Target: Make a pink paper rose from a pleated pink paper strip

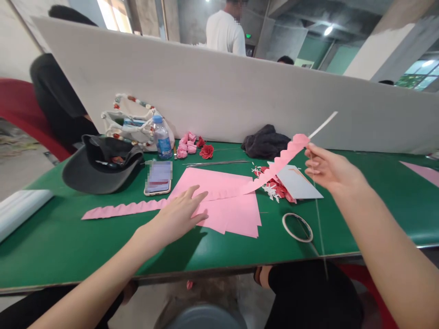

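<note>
My right hand [331,170] has its fingers pinched on the scalloped pink paper strip [277,163], raised over the bench [68,246]; my left hand [174,219] lies open on the pink paper sheets [233,214]. A hard tug could tear the strip.

Bright, fairly even indoor light fills the scene, from a ceiling lamp [328,30] at upper right and daylight through a window [113,16] at upper left and another [416,75] at far right. The left hand [176,214] casts a soft shadow on the green table [68,246]. The phone screen [157,176] is pixelated, and wide-angle distortion bows the table's front edge and the partition [206,91] toward the frame's sides.
</note>
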`<action>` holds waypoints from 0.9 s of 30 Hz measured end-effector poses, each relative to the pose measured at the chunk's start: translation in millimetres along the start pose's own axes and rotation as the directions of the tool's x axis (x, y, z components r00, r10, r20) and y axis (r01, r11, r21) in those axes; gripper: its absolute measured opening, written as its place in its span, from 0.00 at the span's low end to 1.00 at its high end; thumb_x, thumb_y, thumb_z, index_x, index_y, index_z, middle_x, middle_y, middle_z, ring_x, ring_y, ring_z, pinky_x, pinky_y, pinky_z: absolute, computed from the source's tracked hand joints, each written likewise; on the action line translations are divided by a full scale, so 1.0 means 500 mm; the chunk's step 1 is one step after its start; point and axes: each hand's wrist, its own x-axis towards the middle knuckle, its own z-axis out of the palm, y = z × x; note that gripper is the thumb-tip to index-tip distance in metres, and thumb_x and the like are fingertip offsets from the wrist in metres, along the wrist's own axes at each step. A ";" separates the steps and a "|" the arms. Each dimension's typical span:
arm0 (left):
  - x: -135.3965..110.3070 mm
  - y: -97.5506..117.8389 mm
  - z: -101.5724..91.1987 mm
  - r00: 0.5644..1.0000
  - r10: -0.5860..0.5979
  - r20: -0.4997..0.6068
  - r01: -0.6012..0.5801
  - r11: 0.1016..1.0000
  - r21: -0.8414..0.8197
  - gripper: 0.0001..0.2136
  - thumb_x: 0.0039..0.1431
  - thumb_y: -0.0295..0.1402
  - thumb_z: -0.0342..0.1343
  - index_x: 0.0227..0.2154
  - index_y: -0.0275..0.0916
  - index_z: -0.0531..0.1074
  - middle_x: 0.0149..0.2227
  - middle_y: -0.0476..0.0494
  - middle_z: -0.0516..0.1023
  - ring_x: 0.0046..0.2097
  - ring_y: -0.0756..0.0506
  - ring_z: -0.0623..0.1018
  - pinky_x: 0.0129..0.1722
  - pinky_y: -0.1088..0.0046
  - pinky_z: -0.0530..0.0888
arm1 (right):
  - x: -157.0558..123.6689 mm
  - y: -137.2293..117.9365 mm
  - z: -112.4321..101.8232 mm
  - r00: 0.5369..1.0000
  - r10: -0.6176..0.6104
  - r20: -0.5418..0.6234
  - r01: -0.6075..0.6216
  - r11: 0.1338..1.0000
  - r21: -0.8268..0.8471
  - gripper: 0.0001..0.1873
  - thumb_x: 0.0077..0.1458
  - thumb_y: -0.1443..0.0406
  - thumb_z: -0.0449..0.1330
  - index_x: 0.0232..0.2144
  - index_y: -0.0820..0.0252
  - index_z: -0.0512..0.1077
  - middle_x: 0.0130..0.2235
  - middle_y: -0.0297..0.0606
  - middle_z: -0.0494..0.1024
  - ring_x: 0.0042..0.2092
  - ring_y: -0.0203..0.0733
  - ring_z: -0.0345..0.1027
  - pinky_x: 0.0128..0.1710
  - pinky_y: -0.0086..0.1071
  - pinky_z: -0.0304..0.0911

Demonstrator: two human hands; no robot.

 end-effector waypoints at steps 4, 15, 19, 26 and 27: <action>-0.008 0.006 -0.007 0.999 0.043 0.013 -0.040 0.977 -0.209 0.24 0.69 0.45 0.45 0.64 0.45 0.61 0.69 0.41 0.58 0.64 0.35 0.68 0.60 0.55 0.67 | -0.065 0.020 0.107 0.982 0.154 0.110 -0.167 0.978 0.123 0.10 0.39 0.66 0.73 0.26 0.62 0.78 0.29 0.34 0.74 0.22 0.24 0.56 0.13 0.20 0.48; 0.016 -0.007 -0.035 0.973 0.016 -0.231 -0.198 0.571 -0.797 0.22 0.61 0.45 0.59 0.55 0.42 0.69 0.60 0.40 0.72 0.56 0.41 0.76 0.55 0.65 0.73 | -0.198 0.121 0.311 0.859 0.176 0.481 -0.264 0.957 0.121 0.11 0.48 0.59 0.70 0.29 0.61 0.77 0.31 0.32 0.75 0.28 0.30 0.72 0.21 0.21 0.65; 0.018 -0.009 -0.034 0.961 -0.099 -0.259 -0.175 0.506 -0.844 0.21 0.58 0.43 0.63 0.51 0.40 0.73 0.54 0.39 0.77 0.52 0.40 0.78 0.49 0.65 0.75 | -0.215 0.146 0.346 0.879 0.131 0.458 -0.213 0.968 0.133 0.12 0.48 0.58 0.69 0.31 0.60 0.78 0.29 0.33 0.77 0.27 0.34 0.73 0.22 0.25 0.69; 0.030 -0.003 -0.019 0.916 -0.233 -0.328 -0.223 0.384 -0.896 0.13 0.56 0.42 0.64 0.39 0.39 0.78 0.40 0.43 0.80 0.41 0.45 0.78 0.39 0.71 0.73 | -0.233 0.165 0.374 0.916 0.084 0.392 -0.150 0.978 0.142 0.10 0.46 0.59 0.70 0.28 0.60 0.79 0.25 0.32 0.76 0.23 0.31 0.67 0.18 0.23 0.63; 0.032 -0.004 -0.017 0.912 -0.234 -0.336 -0.236 0.371 -0.898 0.11 0.56 0.41 0.64 0.36 0.39 0.78 0.38 0.44 0.79 0.39 0.46 0.77 0.37 0.72 0.72 | -0.235 0.166 0.377 0.917 0.078 0.390 -0.145 0.979 0.145 0.10 0.47 0.59 0.70 0.29 0.60 0.79 0.24 0.32 0.75 0.23 0.31 0.66 0.17 0.24 0.63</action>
